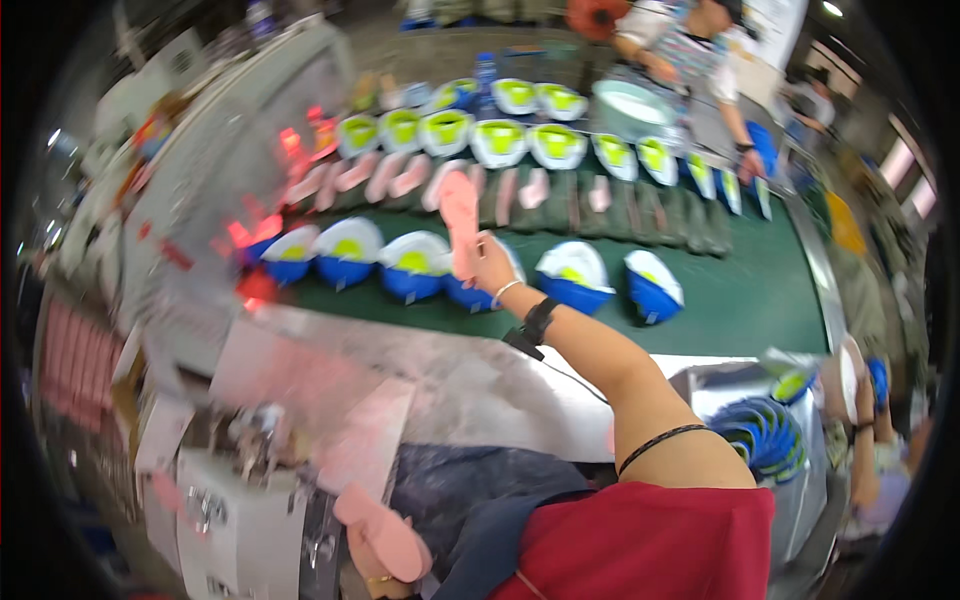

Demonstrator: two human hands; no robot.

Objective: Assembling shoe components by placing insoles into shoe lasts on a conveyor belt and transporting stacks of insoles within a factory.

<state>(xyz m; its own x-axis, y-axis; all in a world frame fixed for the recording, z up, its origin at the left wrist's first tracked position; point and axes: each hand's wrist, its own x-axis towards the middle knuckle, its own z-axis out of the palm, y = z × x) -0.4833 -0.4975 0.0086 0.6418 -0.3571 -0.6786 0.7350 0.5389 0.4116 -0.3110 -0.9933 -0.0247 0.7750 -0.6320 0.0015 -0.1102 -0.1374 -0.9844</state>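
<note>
We look down from the person's head, on the near side of the green table, facing across it to its far edge. We are near enough that our right hand reaches over the table within the wide fisheye view.

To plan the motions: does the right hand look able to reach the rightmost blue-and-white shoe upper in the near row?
Probably yes: nothing visible covers that shoe upper, near the right forearm. But the right hand holds a pink insole, which may hinder grasping.
</note>
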